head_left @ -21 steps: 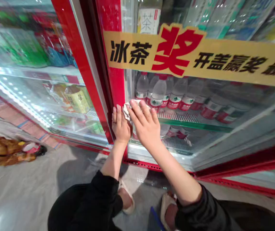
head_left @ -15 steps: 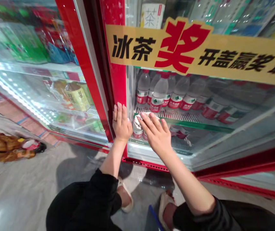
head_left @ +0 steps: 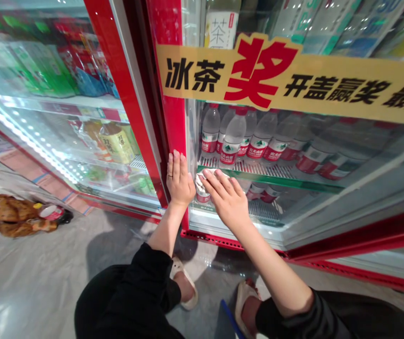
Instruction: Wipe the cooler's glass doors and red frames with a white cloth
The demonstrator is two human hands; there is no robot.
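Note:
My left hand (head_left: 180, 181) lies flat on the red frame (head_left: 174, 127) of a drinks fridge, its fingers stretched upward and a ring on one of them. Against the glass door (head_left: 293, 197), my right hand (head_left: 228, 195) presses a crumpled white cloth (head_left: 204, 178), most of it covered by the fingers and palm. Behind the glass at that spot is a green-edged shelf (head_left: 293, 181). Water bottles (head_left: 233, 139) with red caps and red labels stand on it, and more show below.
A yellow banner (head_left: 194, 75) with large characters crosses the door. A second fridge (head_left: 117, 89) stands at left. On the grey floor lie a brown bag (head_left: 5, 214), a dark bottle (head_left: 55, 214) beside it, and a blue stick-like object (head_left: 230, 318) near my feet.
My right hand and the cloth have shifted slightly down and left on the glass. My left hand stays on the frame. The view has tilted a little.

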